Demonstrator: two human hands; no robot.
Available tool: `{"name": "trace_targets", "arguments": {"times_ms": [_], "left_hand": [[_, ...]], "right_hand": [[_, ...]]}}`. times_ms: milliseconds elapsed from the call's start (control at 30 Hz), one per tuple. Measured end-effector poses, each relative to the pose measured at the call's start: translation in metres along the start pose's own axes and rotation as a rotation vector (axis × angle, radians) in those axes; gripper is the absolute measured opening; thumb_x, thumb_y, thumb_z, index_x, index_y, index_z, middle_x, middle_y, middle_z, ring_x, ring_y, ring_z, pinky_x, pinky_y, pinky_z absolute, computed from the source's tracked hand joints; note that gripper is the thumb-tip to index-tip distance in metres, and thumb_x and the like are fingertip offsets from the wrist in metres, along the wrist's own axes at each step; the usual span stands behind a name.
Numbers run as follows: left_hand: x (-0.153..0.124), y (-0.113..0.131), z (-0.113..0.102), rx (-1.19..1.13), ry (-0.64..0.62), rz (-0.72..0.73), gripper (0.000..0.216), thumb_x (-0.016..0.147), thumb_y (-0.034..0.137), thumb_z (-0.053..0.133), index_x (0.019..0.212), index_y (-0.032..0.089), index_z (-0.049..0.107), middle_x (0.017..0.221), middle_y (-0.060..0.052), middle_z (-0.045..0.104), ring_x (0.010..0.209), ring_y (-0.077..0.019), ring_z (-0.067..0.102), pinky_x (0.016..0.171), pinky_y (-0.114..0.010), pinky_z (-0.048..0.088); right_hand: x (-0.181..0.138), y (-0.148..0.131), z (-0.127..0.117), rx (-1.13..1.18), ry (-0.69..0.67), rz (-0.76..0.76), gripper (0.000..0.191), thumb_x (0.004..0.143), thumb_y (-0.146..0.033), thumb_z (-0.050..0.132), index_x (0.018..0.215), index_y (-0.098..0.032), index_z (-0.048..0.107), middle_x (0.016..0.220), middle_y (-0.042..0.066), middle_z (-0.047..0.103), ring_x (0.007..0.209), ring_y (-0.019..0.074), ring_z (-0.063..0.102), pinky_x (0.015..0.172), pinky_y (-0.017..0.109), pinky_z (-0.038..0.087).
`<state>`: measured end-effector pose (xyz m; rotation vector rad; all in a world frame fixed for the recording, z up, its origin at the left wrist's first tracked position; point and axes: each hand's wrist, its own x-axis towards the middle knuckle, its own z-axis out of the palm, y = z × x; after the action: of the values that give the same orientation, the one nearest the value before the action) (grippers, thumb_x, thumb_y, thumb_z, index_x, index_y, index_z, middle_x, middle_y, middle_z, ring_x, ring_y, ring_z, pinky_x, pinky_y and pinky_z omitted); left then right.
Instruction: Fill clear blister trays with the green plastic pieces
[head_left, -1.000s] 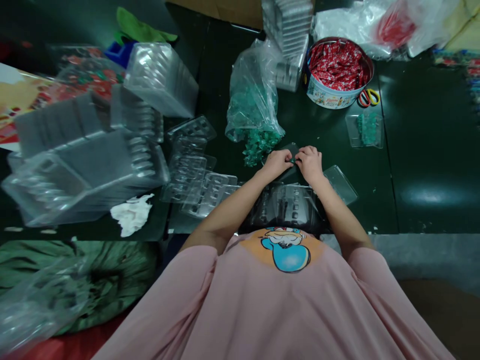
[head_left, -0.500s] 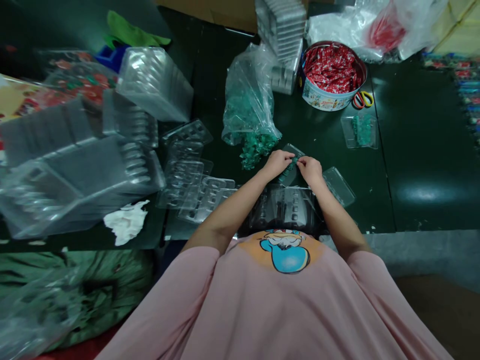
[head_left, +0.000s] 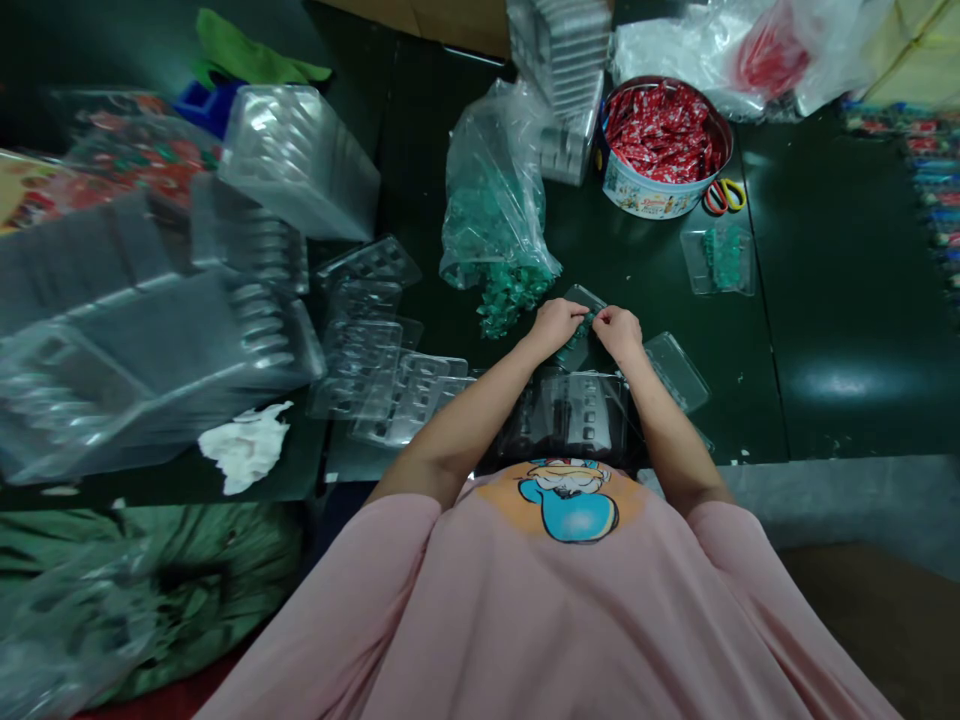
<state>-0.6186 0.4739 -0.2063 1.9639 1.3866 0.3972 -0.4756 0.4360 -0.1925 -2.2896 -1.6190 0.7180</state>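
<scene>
A small clear plastic tray [head_left: 583, 293] with green plastic pieces [head_left: 568, 353] in it lies on the dark table in front of me. My left hand [head_left: 557, 326] reaches over its left side, with thumb and fingertips closed together at the green pieces. From the right, my right hand [head_left: 618, 331] pinches at the same spot, its fingertips close to the left ones. What exactly lies between the fingertips is too small to make out. Just beyond my left hand, a pile of loose green pieces [head_left: 506, 302] spills from a clear bag [head_left: 491, 190].
Stacked clear blister trays [head_left: 150, 370] fill the left, with loose clear trays [head_left: 367, 360] beside them. A round tin [head_left: 652, 203] of red packets and scissors [head_left: 725, 197] stand at the back. Another tray [head_left: 697, 265] with green pieces lies right. An empty clear tray [head_left: 677, 370] lies near my right forearm.
The view has shifted slightly. Both hands stay at the tray, and my right fingertips have moved only a little.
</scene>
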Motion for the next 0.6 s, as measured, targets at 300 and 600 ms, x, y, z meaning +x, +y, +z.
{"name": "trace_targets", "arguments": {"times_ms": [300, 600], "left_hand": [[0.000, 0.003, 0.001, 0.043, -0.006, -0.012, 0.023, 0.084, 0.022, 0.059, 0.096, 0.024, 0.079, 0.102, -0.004, 0.076, 0.104, -0.0237, 0.067, 0.093, -0.032, 0.049], [0.001, 0.005, 0.003, 0.148, 0.000, -0.007, 0.025, 0.084, 0.020, 0.054, 0.092, 0.019, 0.077, 0.095, -0.009, 0.075, 0.095, -0.0235, 0.067, 0.089, -0.031, 0.048]], "right_hand": [[-0.002, 0.007, 0.010, -0.154, 0.043, -0.112, 0.022, 0.086, -0.020, 0.050, 0.095, -0.018, 0.069, 0.094, 0.013, 0.072, 0.088, 0.0251, 0.067, 0.078, 0.032, 0.049], [-0.009, 0.007, 0.010, -0.138, 0.073, -0.106, 0.021, 0.088, -0.022, 0.048, 0.092, -0.021, 0.069, 0.097, 0.012, 0.070, 0.090, 0.0254, 0.065, 0.078, 0.033, 0.049]]}}
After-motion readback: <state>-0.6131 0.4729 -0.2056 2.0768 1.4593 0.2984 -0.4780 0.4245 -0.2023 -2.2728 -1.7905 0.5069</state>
